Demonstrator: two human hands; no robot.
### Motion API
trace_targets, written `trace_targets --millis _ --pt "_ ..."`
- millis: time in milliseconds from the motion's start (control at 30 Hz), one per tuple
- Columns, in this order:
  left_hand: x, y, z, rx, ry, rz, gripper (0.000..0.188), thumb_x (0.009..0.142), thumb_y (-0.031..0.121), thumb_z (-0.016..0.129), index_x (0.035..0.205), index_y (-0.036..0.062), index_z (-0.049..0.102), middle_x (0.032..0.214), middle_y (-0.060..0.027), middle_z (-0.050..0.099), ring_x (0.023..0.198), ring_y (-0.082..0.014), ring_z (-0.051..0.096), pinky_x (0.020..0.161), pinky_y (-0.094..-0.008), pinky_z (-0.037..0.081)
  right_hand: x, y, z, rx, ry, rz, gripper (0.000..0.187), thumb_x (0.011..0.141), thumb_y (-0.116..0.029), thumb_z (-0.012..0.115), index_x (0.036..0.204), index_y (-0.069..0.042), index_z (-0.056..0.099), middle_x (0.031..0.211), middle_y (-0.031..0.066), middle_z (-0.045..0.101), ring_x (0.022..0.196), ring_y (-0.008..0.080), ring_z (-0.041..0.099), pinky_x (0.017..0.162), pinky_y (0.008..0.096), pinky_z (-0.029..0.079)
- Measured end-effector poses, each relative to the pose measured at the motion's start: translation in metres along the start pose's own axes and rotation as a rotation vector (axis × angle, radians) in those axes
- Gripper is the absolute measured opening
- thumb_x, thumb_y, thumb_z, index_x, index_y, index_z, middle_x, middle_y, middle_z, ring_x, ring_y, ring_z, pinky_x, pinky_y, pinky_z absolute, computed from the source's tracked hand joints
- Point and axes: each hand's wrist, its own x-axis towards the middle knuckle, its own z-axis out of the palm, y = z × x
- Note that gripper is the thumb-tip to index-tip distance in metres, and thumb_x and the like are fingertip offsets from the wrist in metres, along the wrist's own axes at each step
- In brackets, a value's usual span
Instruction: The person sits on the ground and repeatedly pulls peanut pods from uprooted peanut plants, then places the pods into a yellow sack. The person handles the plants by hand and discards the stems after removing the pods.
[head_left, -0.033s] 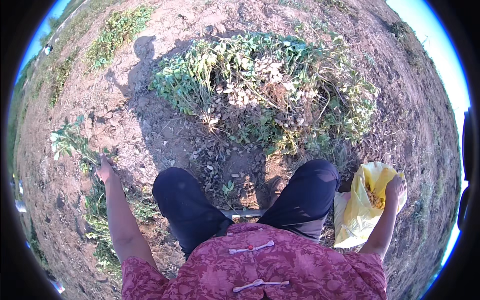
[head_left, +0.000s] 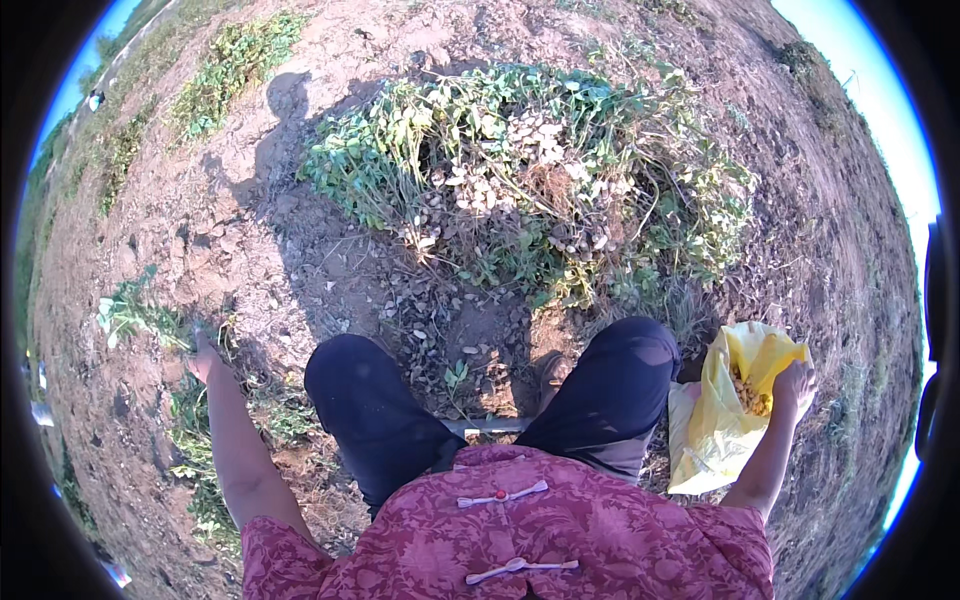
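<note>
Out to the left, my left hand (head_left: 203, 358) is closed round the stems of a leafy green peanut plant (head_left: 135, 315), whose leaves point away from me. On the right, my right hand (head_left: 796, 382) grips the rim of a yellow sack (head_left: 712, 440); its fingertips are partly hidden. Peanuts (head_left: 750, 398) show inside the sack's mouth. Beyond my knees lies a wide heap of pulled peanut plants (head_left: 380, 150), with clusters of pale pods (head_left: 535, 140) facing up among the leaves.
More plants (head_left: 205, 440) lie beneath my left forearm. Loose leaves and a small sprig (head_left: 456, 376) are scattered on the soil between my knees. Dry brown soil (head_left: 330, 270) surrounds the heap, and a green row (head_left: 235, 65) runs at the far left.
My left hand has shifted slightly left and down, and the plant moves with it. My right hand has dropped a little at the sack's rim.
</note>
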Motion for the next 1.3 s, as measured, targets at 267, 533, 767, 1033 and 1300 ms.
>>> trace_targets --millis 267,533,767,1033,1300 --pt "0.066 -0.065 -0.122 0.680 0.534 -0.296 0.062 0.069 0.041 0.070 0.109 -0.0024 0.050 0.110 -0.0180 0.053 0.091 -0.0288 0.054 0.082 -0.0405 0.045 -0.006 -0.075 -0.021 0.516 0.329 -0.388 0.034 0.080 -0.015 0.058 0.113 -0.006 0.054 0.122 0.0160 0.050 0.116 0.0318 0.044 0.095 0.0400 0.036" --pt "-0.270 0.129 0.091 -0.481 -0.595 0.168 0.057 0.080 0.013 0.065 0.127 0.0028 0.034 0.127 -0.0103 0.035 0.119 -0.0202 0.037 0.101 -0.0364 0.028 -0.095 -0.324 -0.172 1.264 -0.314 -1.087 0.023 0.082 -0.019 0.061 0.100 -0.006 0.064 0.085 0.0086 0.066 0.074 0.0141 0.060 0.071 0.0272 0.048" --pt "-0.360 0.103 0.141 -0.379 -1.086 -0.139 0.045 0.080 0.013 0.063 0.119 0.0042 0.040 0.113 -0.0054 0.043 0.097 -0.0132 0.045 0.082 -0.0300 0.039 -0.218 -0.502 -0.205 0.977 -0.581 -1.502 0.030 0.081 -0.034 0.058 0.094 -0.008 0.067 0.088 0.0142 0.066 0.082 0.0254 0.063 0.078 0.0346 0.048" --pt "-0.364 0.105 0.141 -0.443 -1.226 -0.322 0.032 0.085 0.011 0.058 0.113 0.0062 0.043 0.103 -0.0007 0.049 0.091 -0.0081 0.050 0.077 -0.0253 0.040 -0.281 -0.643 -0.165 0.870 -0.573 -1.131 0.042 0.072 -0.043 0.066 0.086 -0.003 0.064 0.088 0.0156 0.065 0.082 0.0300 0.063 0.071 0.0399 0.048" --pt "-0.355 0.106 0.142 -0.520 -1.243 -0.338 0.024 0.085 0.009 0.057 0.107 0.0082 0.048 0.098 0.0006 0.052 0.088 -0.0081 0.053 0.074 -0.0239 0.042 -0.289 -0.648 -0.172 1.064 -0.591 -0.983 0.041 0.075 -0.043 0.061 0.081 -0.002 0.064 0.081 0.0168 0.064 0.077 0.0315 0.063 0.069 0.0399 0.048"
